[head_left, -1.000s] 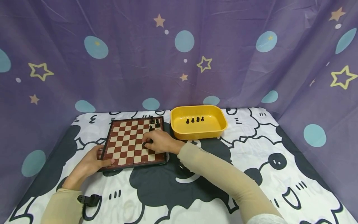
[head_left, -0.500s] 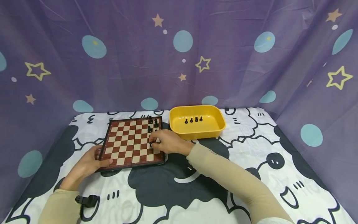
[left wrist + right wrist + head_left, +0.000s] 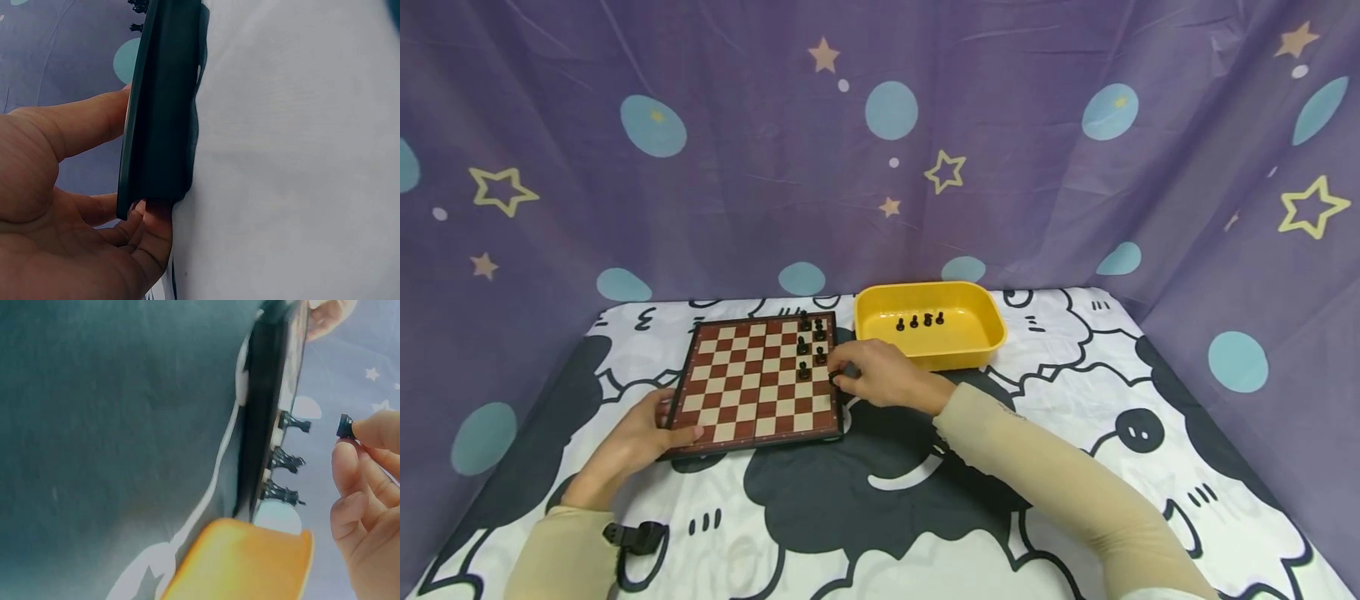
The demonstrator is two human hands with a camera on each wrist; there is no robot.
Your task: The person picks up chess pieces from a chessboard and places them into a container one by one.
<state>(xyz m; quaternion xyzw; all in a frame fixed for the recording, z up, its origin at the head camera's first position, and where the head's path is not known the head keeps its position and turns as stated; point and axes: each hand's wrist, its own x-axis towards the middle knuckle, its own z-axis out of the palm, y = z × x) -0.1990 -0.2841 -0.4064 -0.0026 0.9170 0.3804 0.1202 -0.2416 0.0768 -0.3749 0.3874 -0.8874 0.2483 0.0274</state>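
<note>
My left hand (image 3: 636, 437) grips the near left corner of a red-and-cream chessboard (image 3: 733, 375). In the left wrist view, its thumb lies on the top face and its fingers reach under the board's dark side (image 3: 165, 112). Just past the board's right edge, my right hand (image 3: 880, 372) pinches a black chess piece between thumb and fingertips. The right wrist view shows the base of that held chess piece (image 3: 345, 427) raised off the squares; the fingers hide the rest. Several black chess pieces, among them one pawn-like piece (image 3: 804, 371), stand at the board's far right.
A yellow tray (image 3: 936, 362) sits right of the board, behind my right hand. A few small black chess pieces (image 3: 928, 319) are inside it. A cloth with cartoon print (image 3: 820, 517) covers the table, and a purple curtain (image 3: 880, 217) hangs behind.
My right hand has moved right, from over the board to beyond its right edge, carrying the chess piece. Pieces it had covered now show. My left hand stays on the corner.
</note>
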